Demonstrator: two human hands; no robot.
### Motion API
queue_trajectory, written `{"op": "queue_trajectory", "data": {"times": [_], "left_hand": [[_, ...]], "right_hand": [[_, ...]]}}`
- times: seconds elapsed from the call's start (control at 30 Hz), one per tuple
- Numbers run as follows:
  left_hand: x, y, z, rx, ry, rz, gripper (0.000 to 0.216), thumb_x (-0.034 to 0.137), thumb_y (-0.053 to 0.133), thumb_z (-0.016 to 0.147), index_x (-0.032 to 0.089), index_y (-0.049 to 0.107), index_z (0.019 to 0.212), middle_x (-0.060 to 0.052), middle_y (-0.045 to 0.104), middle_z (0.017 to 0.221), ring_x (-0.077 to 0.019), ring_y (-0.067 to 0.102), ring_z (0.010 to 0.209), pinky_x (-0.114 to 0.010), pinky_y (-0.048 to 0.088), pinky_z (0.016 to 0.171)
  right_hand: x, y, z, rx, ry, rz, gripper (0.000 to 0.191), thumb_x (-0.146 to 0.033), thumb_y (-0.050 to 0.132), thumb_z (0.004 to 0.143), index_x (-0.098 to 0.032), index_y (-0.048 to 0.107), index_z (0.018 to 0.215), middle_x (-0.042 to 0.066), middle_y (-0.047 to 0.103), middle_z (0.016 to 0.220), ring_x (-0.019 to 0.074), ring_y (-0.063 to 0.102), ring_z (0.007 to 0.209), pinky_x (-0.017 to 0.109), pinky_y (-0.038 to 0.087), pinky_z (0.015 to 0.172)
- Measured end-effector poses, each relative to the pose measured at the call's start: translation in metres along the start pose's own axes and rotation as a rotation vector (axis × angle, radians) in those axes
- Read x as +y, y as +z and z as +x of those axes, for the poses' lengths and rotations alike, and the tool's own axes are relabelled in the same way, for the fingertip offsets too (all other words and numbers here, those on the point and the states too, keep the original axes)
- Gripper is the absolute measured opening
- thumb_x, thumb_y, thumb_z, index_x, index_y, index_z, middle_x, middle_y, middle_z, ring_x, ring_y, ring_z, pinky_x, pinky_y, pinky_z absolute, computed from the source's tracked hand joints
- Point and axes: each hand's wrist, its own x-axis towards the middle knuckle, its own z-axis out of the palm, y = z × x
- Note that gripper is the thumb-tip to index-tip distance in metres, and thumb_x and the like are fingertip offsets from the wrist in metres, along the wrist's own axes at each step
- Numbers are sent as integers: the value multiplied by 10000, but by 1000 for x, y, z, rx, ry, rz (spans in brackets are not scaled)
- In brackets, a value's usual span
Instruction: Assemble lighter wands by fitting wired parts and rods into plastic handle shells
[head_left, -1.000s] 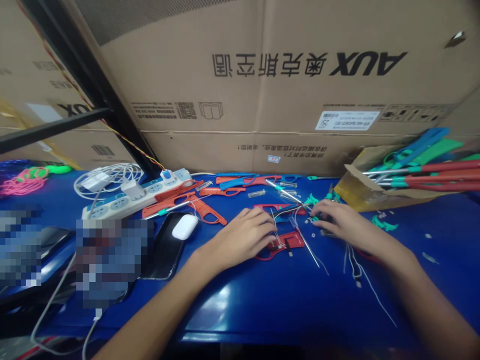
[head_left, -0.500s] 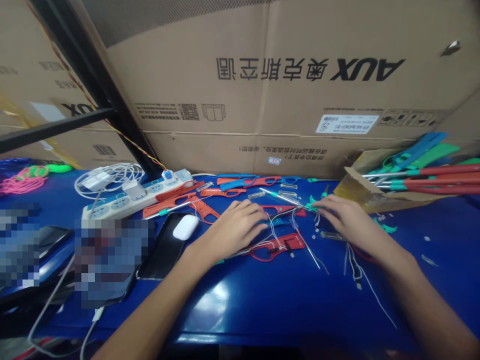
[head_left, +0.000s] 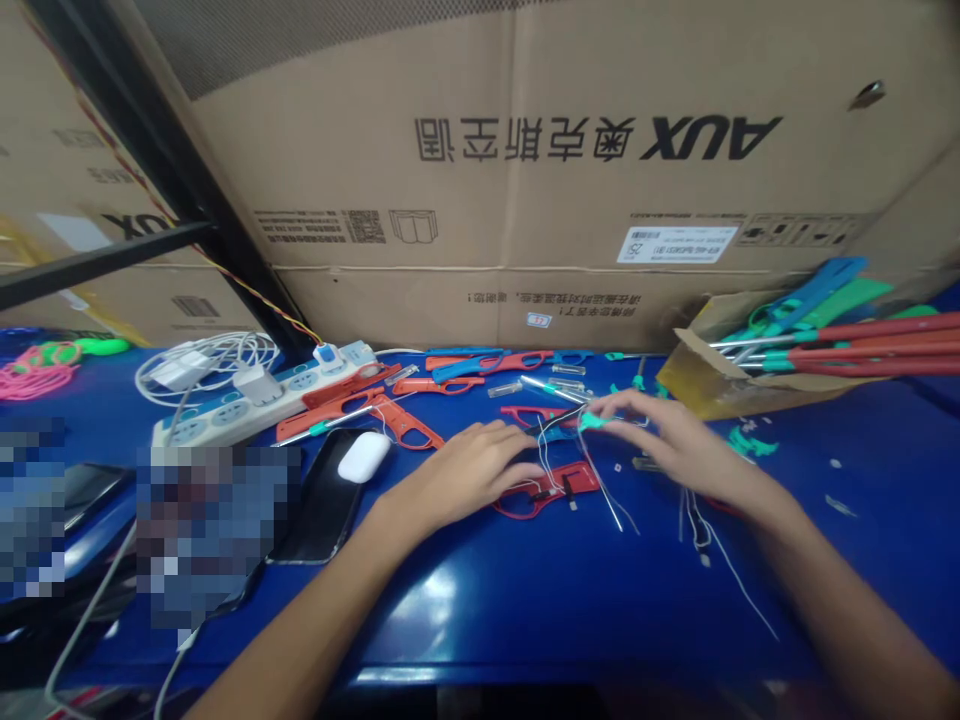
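Observation:
My left hand (head_left: 469, 470) lies palm down on the blue table, its fingertips pressing on a red plastic handle shell (head_left: 551, 489) that has white strings across it. My right hand (head_left: 664, 440) hovers just right of it and pinches a small teal plastic piece (head_left: 592, 421) between thumb and forefinger, a little above the table. Thin metal rods and white strings (head_left: 701, 530) lie under and beside the right hand.
More red and blue handle shells (head_left: 375, 410) lie behind the left hand. A white power strip (head_left: 255, 400) with chargers, a white earbud case (head_left: 364, 457) and a black phone (head_left: 319, 495) sit left. A cardboard tray (head_left: 694, 385) of long grabber tools is at right. Big cardboard boxes (head_left: 525, 150) wall the back.
My right hand went to the back of the table, took up the teal piece and brought it left toward the red shell. My left hand has stayed on the red shell.

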Motion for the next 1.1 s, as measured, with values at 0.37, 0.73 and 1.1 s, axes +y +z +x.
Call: {"op": "queue_trajectory", "data": {"times": [0.37,0.73,1.1], "left_hand": [[-6,3,-5,81,2,52,520,463,476,1022,204,430,1470,-104,408,1571,-243,366,1465,-437,359,1193],[-7,-6,-3,112,28,35,346,361,466,1043,206,544,1343,-76,601,1369,-229,520,1304,-429,432,1093],[19,-5,4,91,28,-156,330,380,433,1056,186,674,941,-8,701,922,-156,617,880,-309,411,842]], "right_hand": [[18,8,1,-55,170,-177,291,-471,318,1032,-249,503,1061,83,701,1054,247,672,846,396,506,784],[8,4,3,456,120,-115,151,-336,560,912,-240,483,824,111,714,1211,289,708,1006,425,519,842],[-53,53,-5,180,-326,35,91,-219,600,933,-209,530,990,121,625,1219,237,626,1143,402,543,922]]}}
